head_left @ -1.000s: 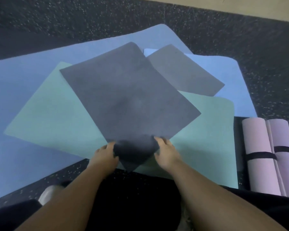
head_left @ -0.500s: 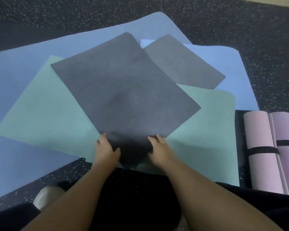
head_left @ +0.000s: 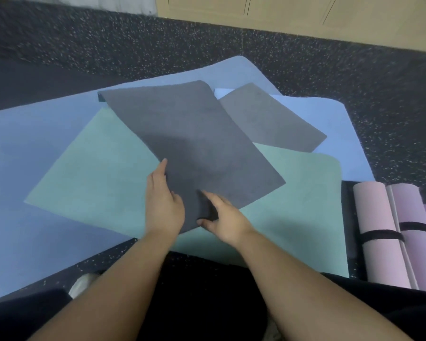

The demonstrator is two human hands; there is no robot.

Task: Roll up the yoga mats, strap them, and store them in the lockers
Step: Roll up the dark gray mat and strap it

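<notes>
- At the centre of the head view, a dark grey rectangular yoga mat [head_left: 194, 143] lies diagonally, its far end toward 11 o'clock and its near corner toward 6 o'clock.
- Left hand [head_left: 163, 205]: fingers extended along the left edge of the dark grey mat, thumb side against the material; the hand grips the near corner region from the 9 o'clock side.
- Right hand [head_left: 225, 221]: thumb and fingers curled round the near corner of the dark grey mat, which is folded or curled over at that point.
- Far-left corner of the dark grey mat, at 11 o'clock, is lifted and shows a curled edge.
- Directly beneath it lies a teal-green flat yoga mat [head_left: 89, 183], extending from 9 o'clock to 4 o'clock.
- A second, smaller-looking grey flat mat [head_left: 271, 119] lies at 1 o'clock, partly under the dark grey mat.
- A large blue flat mat [head_left: 22, 156] lies below all of these, with a lighter blue flat mat [head_left: 335, 129] at 2 o'clock.
- At 4 o'clock, a pink rolled yoga mat [head_left: 376, 217] bound by a black strap [head_left: 379, 236] lies just beside a mauve rolled yoga mat [head_left: 411, 207], also strapped.
- All mats rest on a black speckled rubber floor [head_left: 207, 45].
</notes>
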